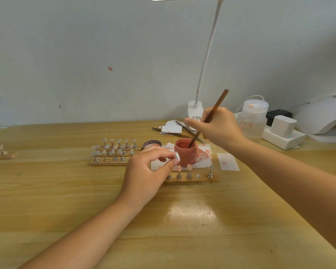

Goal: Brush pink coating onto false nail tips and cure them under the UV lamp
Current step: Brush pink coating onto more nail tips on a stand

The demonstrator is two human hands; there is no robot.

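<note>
My right hand (pixel 217 127) grips a brown brush (pixel 211 115) whose tip dips into the open pink jar (pixel 184 152) of coating. In front of the jar, my left hand (pixel 145 173) pinches a clear nail tip (pixel 177 157) on its stand between thumb and fingers. Just below lies a wooden holder board (pixel 194 180) with metal stands; two of them carry pink-coated tips (pixel 184 167). The white UV lamp (pixel 322 115) stands at the far right edge of the table.
Two wooden boards with several uncoated tips on stands (pixel 114 150) lie left of the jar, beside its lid (pixel 152 144). Stained paper wipes (pixel 204 156), tweezers (pixel 182 131), a desk lamp base (pixel 195 111), a pump bottle (pixel 253 119) and a power strip (pixel 283 136) crowd the back right.
</note>
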